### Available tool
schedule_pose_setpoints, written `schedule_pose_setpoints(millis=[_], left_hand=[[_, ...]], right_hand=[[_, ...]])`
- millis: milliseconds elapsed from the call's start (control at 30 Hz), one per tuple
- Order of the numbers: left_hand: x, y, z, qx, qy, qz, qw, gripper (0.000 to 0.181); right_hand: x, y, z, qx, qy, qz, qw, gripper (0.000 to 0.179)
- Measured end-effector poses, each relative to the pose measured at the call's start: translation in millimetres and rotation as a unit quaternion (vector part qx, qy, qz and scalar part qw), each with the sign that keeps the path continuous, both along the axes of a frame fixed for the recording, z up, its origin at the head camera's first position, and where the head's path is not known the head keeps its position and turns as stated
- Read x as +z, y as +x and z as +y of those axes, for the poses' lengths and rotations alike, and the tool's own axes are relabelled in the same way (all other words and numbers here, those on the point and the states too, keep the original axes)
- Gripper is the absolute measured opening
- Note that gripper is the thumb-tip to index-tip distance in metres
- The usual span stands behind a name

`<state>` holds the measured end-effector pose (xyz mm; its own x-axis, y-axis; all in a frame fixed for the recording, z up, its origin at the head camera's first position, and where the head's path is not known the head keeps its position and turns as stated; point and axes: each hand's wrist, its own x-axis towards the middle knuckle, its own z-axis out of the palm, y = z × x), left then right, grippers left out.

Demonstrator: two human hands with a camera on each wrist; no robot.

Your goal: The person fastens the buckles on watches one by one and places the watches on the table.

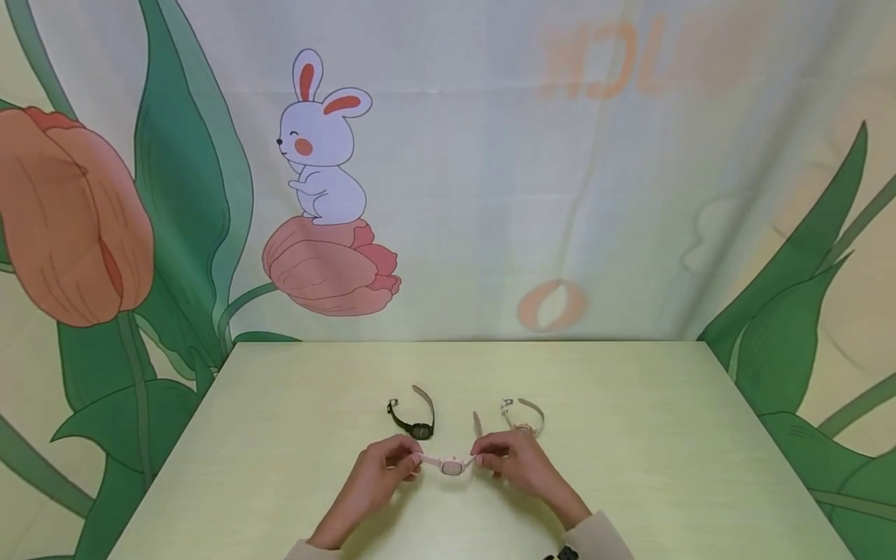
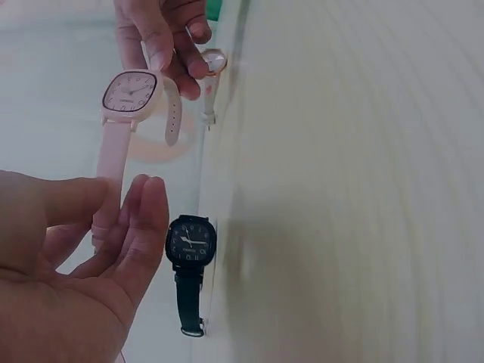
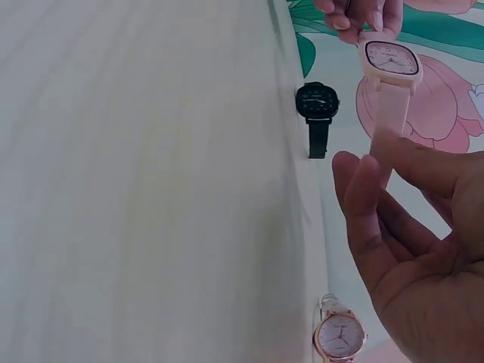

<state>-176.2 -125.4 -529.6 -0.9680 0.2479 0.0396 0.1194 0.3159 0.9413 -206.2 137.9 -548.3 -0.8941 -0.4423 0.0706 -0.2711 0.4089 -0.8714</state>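
Observation:
A pink wristwatch (image 1: 452,467) with a rounded-square face is held up between both hands, its dial turned toward the head camera. My left hand (image 1: 383,470) pinches one strap end between thumb and fingers. On the other strap my right hand (image 1: 516,465) has a similar pinch, and the strap's free tip sticks up beyond the fingers. A black wristwatch (image 1: 421,431) lies behind the left hand, its strap curving backward. Just behind the right hand is a white-strapped watch (image 1: 532,412), partly hidden by that hand in the head view; its round rose-gold-rimmed face (image 3: 340,336) shows in the right wrist view.
The pale yellow-green table (image 1: 245,435) stretches out on both sides of the hands. Its back edge meets a curtain (image 1: 462,194) printed with tulips and a white rabbit. Light sleeves (image 1: 599,537) cover the forearms, with a dark object (image 1: 565,553) at the right wrist.

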Motion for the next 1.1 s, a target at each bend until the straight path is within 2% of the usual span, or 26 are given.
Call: schedule_pose_setpoints(millis=[133, 233, 367, 500, 567, 667, 800, 933, 1100], left_hand=[[4.3, -0.2, 4.2, 0.027, 0.033, -0.006, 0.9991, 0.013], [6.5, -0.1, 5.1, 0.04, 0.028, 0.002, 0.9988, 0.016], [7.4, -0.7, 5.7, 0.05, 0.019, 0.022, 0.9983, 0.017], [9.5, -1.6, 6.9, 0.049, 0.034, 0.034, 0.9977, 0.018], [11.8, -2.1, 7.5, 0.045, 0.043, 0.04, 0.9973, 0.025], [16.4, -2.4, 8.6, 0.047, 0.06, 0.038, 0.9964, 0.046], [24.3, -1.7, 9.8, 0.06, 0.085, 0.018, 0.9944, 0.06], [31.9, -0.4, 11.2, 0.067, 0.113, 0.009, 0.9914, 0.053], [39.3, -0.2, 14.5, 0.071, 0.143, 0.013, 0.9872, 0.038]], right_hand=[[5.3, 0.5, -0.4, -0.01, -0.035, -0.019, 0.9992, 0.011], [10.2, 1.2, -1.7, -0.023, -0.052, -0.027, 0.998, 0.011], [16.0, 1.2, -3.4, -0.042, -0.057, -0.028, 0.9971, 0.011], [19.1, 1.3, -3.9, -0.048, -0.064, -0.027, 0.9964, 0.011], [20.8, 2.0, -4.0, -0.047, -0.071, -0.028, 0.996, 0.012], [23.7, 3.3, -4.1, -0.044, -0.082, -0.036, 0.9951, 0.014], [28.4, 5.8, -4.0, -0.03, -0.09, -0.049, 0.9943, 0.017], [36.3, 9.2, -5.0, -0.02, -0.099, -0.05, 0.9936, 0.019], [50.2, 14.7, -9.6, -0.051, -0.125, -0.023, 0.9905, 0.02]])
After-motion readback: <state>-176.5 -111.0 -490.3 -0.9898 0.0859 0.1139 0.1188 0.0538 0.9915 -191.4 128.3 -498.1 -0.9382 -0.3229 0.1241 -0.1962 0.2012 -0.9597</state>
